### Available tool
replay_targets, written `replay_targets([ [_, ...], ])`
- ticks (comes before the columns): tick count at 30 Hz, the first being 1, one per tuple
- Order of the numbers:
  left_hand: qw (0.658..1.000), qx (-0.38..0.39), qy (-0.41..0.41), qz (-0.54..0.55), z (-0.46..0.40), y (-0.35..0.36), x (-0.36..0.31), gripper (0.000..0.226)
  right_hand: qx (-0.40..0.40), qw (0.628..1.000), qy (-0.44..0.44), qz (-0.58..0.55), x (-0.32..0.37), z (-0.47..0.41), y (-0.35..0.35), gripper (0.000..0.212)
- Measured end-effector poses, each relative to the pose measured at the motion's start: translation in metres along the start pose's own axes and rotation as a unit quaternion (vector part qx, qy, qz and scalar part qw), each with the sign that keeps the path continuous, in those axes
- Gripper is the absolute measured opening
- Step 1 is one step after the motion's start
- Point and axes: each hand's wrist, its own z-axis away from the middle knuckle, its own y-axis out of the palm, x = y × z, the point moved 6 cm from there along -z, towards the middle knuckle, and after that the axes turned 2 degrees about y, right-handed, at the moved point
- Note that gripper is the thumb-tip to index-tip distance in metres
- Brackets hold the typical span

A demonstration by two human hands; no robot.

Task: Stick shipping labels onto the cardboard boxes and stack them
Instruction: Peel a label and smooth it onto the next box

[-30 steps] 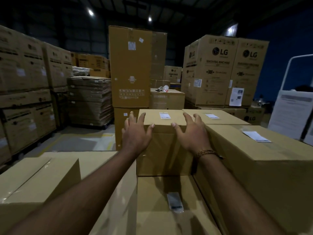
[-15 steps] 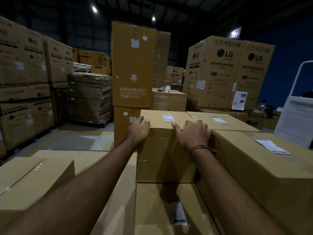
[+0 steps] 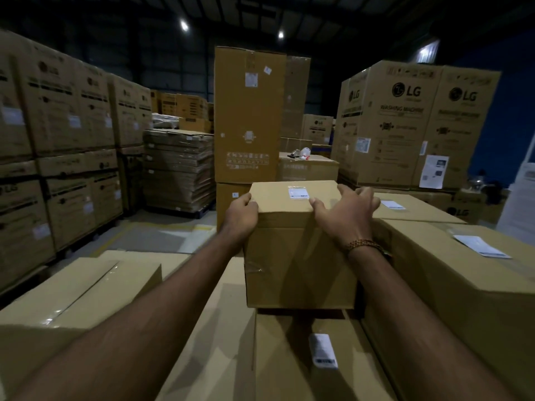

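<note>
A plain cardboard box (image 3: 298,264) stands in front of me on a lower box (image 3: 292,366), with a white shipping label (image 3: 298,193) on its top. My left hand (image 3: 240,217) grips its upper left corner, fingers curled over the edge. My right hand (image 3: 346,214) grips the upper right edge, fingers over the top. The box looks slightly lifted or tilted toward me, a dark gap showing under its front. The lower box carries a barcode label (image 3: 323,354).
A long labelled box (image 3: 451,273) lies right of the held box, another labelled box (image 3: 417,209) behind it. Taped boxes (image 3: 75,299) lie at lower left. A tall carton (image 3: 249,114) stands behind. LG washing machine cartons (image 3: 411,123) and pallet stacks (image 3: 58,146) surround an open floor strip (image 3: 156,235).
My hands went from flat against the box's front to gripping its top corners. The box has come nearer and risen a little off the box beneath.
</note>
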Motion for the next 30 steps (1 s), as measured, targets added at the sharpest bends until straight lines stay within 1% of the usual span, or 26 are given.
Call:
replay_targets([
  [3,1.0,-0.01,0.022,-0.003,0.021,-0.023,-0.014,0.053,-0.005,0.999,0.007,-0.036,0.013,0.013,-0.027,0.083],
  [7,0.998,-0.035,0.05,-0.009,0.059,-0.056,-0.036,0.052,0.008,0.999,-0.004,-0.036,0.03,0.038,-0.052,0.079],
  [10,0.996,-0.058,0.063,-0.014,0.095,-0.083,-0.049,0.051,0.008,0.999,-0.03,-0.022,0.043,0.069,-0.065,0.074],
  [14,0.993,-0.085,0.074,-0.035,0.146,-0.118,-0.056,0.05,0.026,0.998,-0.049,-0.043,0.06,0.119,-0.081,0.071],
  [17,0.99,-0.106,0.073,-0.061,0.187,-0.149,-0.051,0.05,0.038,0.994,-0.068,-0.077,0.069,0.159,-0.088,0.07],
  [20,0.988,-0.121,0.062,-0.076,0.231,-0.181,-0.038,0.055,0.031,0.991,-0.082,-0.104,0.08,0.206,-0.096,0.064],
  [22,0.988,-0.126,0.051,-0.072,0.262,-0.202,-0.028,0.053,0.027,0.989,-0.089,-0.115,0.089,0.238,-0.101,0.062],
  [25,0.987,-0.134,0.044,-0.081,0.302,-0.23,-0.014,0.048,0.031,0.988,-0.089,-0.122,0.102,0.285,-0.105,0.062],
  [30,0.986,-0.143,0.042,-0.078,0.354,-0.276,0.007,0.048,0.033,0.987,-0.085,-0.132,0.122,0.356,-0.113,0.065],
])
